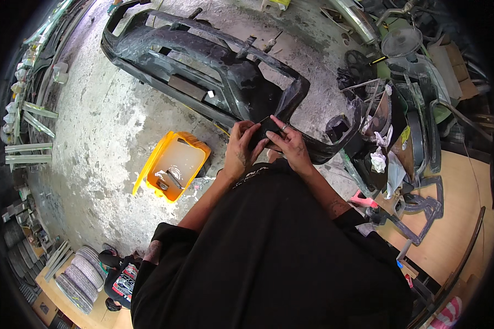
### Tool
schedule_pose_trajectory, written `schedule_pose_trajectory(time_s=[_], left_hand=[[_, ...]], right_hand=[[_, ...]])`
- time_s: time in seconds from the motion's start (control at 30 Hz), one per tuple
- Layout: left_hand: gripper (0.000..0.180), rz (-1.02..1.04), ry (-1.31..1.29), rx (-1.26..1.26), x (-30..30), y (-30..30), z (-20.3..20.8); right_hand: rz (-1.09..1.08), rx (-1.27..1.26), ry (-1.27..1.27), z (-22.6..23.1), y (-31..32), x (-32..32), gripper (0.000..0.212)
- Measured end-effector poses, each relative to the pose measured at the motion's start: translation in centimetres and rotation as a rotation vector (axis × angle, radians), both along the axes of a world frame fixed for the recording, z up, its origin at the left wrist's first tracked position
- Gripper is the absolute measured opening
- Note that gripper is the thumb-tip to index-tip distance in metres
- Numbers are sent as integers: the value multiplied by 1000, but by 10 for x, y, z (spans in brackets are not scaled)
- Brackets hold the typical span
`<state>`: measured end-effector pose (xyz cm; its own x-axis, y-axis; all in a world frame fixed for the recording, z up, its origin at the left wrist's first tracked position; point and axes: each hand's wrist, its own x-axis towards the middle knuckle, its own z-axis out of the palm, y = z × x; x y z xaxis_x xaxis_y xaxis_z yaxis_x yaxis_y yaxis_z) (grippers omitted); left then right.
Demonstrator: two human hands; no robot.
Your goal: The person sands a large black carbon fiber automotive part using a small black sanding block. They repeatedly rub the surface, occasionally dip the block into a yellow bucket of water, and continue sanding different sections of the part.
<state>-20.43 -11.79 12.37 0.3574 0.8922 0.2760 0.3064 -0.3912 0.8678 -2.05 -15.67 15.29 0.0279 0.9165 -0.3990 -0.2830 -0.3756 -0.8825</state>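
My left hand [239,149] and my right hand [292,147] come together in front of my body at the near edge of a black car bumper [164,50]. Between them they pinch a small black sheet [265,127] that looks like sandpaper. Fingers of both hands bend round its sides, and my right index finger stretches along its far edge. The bumper lies across the floor, dull and smeared with pale dust. A brown flat block [186,86] and a small white cube [211,94] rest on it.
Left of my hands, a yellow tub [203,148] on the concrete floor [101,126] holds cloudy water and dark pieces. Car parts and scraps crowd the right, beside a wooden board [461,192]. Another person [121,282] is at lower left near wrapped rolls [77,282].
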Motion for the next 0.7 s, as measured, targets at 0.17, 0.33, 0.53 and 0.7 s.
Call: schedule_pose_trajectory(time_s=[0.17,0.33,0.53,0.7], left_hand=[[65,-57,108,30,6,4,19],[77,-156,182,-13,16,5,1],[63,-144,109,-87,30,-5,-15],[58,-122,114,-77,30,-4,-23]], right_hand=[[-81,-44,-83,-15,-1,6,54],[-56,-29,-262,-30,-3,8,55],[-128,-94,-154,-37,-2,9,51],[-42,-117,-186,-35,-1,12,49]])
